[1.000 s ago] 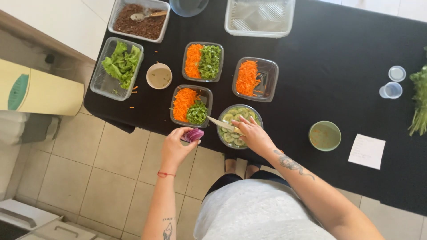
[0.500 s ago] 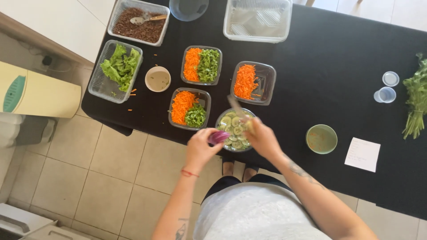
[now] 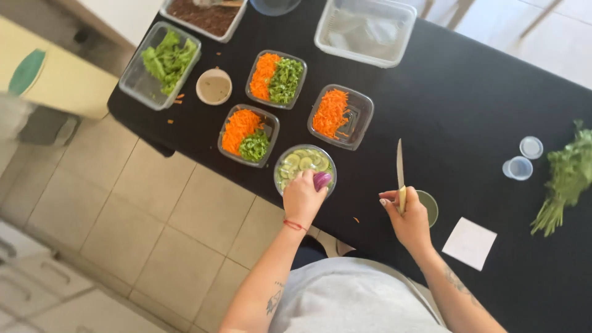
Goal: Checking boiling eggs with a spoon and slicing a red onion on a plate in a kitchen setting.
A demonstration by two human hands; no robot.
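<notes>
Left hand (image 3: 302, 198) grips purple onion (image 3: 321, 180) over cucumber bowl (image 3: 304, 163); right hand (image 3: 407, 217) holds knife (image 3: 400, 166) upright.

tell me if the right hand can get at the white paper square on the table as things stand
Probably yes: the white paper square lies just beside the right hand with bare black table between, though that hand holds a knife.

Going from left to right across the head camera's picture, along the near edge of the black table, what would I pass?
Bowl of cucumber slices → left hand holding a purple onion piece → right hand holding a knife upright → white paper square → bunch of green herbs.
</notes>
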